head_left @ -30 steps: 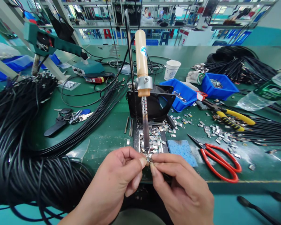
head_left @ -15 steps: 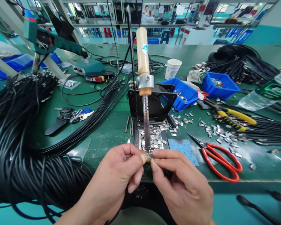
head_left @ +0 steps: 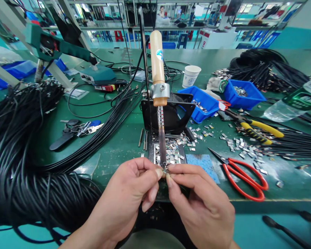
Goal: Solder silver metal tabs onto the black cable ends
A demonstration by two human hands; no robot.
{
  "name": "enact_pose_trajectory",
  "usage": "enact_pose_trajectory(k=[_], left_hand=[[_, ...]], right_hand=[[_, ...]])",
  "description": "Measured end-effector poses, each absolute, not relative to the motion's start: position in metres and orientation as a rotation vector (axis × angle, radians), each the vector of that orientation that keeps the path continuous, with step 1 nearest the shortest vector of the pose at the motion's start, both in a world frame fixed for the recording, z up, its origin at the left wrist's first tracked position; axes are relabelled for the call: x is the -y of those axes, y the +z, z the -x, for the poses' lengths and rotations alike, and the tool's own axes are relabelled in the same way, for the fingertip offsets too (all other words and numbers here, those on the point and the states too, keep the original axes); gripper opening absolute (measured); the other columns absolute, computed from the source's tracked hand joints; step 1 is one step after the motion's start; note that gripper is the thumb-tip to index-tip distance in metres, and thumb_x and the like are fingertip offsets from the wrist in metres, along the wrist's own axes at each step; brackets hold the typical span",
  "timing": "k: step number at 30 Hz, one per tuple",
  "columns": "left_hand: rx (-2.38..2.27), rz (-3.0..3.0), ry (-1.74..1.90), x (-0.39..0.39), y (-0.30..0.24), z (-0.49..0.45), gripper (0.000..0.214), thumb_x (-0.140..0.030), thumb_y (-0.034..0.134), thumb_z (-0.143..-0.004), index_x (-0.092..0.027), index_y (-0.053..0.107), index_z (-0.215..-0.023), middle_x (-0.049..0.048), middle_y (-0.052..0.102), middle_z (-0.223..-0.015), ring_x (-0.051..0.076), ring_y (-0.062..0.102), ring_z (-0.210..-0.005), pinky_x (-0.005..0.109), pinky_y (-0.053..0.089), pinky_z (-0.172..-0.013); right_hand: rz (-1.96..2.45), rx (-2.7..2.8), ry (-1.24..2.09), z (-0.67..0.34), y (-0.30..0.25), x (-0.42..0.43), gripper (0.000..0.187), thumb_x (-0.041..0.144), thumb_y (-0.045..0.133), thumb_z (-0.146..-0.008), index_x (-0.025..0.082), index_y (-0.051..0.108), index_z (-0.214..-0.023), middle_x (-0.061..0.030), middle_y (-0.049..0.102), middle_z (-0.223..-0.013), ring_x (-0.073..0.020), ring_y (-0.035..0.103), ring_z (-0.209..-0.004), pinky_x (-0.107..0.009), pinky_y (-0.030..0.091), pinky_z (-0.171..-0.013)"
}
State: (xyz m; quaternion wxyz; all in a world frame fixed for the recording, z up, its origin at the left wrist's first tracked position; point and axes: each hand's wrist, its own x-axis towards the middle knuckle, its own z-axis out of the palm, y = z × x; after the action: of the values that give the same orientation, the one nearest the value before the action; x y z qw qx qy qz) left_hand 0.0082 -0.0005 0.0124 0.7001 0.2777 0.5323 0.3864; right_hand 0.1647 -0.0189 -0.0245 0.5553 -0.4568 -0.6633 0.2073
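My left hand (head_left: 134,190) is closed in a pinch on the end of a black cable, mostly hidden behind the fingers and palm. Opposite it, my right hand (head_left: 202,197) pinches a small metal connector (head_left: 165,170) between thumb and fingers. The fingertips of both hands nearly meet there. Right above them is the tip of an upright soldering iron (head_left: 158,65), clamped by its wooden handle with the tip pointing down. Loose metal connector pieces (head_left: 172,154) lie on a plate behind my fingertips.
Red-handled scissors (head_left: 245,178) and a blue sponge (head_left: 202,166) lie right of my hands. Yellow-handled pliers (head_left: 259,129), blue bins (head_left: 245,98), a paper cup (head_left: 191,76) and a black fan (head_left: 168,114) stand farther back. A thick black cable bundle (head_left: 41,193) fills the left side, near keys (head_left: 85,128).
Both hands keep their pinch at the iron's tip, with only a very slight shift of the fingers. Nothing has been let go.
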Motion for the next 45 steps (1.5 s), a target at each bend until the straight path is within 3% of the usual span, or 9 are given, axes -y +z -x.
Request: enact_pose_trajectory(k=[23,45], left_hand=[[-1.177,-0.631,0.863,-0.0001,0.0125,-0.0067,0.022,-0.027,0.075,-0.085,-0.017,0.062,-0.071,-0.0084,0.050,-0.042,0.004,0.031,-0.038,0.015,0.026,-0.039],[-1.176,-0.635,0.866,-0.0010,0.0135,-0.0072,0.019,-0.023,0.074,-0.086,-0.017,0.062,-0.072,-0.0088,0.050,-0.042,0.004,0.031,-0.038,0.015,0.025,-0.040]], right_hand=[[1.082,1.558,0.478,-0.1631,-0.0211,0.0179,0.018,0.000,0.072,-0.084,0.017,0.076,-0.088,-0.0032,0.078,-0.097,-0.0107,0.076,-0.088,-0.017,0.060,-0.084],[1.068,1.542,0.520,-0.1638,-0.0223,0.0176,0.020,0.000,0.072,-0.084,0.020,0.076,-0.089,-0.0034,0.078,-0.098,-0.0145,0.076,-0.088,-0.025,0.063,-0.082]])
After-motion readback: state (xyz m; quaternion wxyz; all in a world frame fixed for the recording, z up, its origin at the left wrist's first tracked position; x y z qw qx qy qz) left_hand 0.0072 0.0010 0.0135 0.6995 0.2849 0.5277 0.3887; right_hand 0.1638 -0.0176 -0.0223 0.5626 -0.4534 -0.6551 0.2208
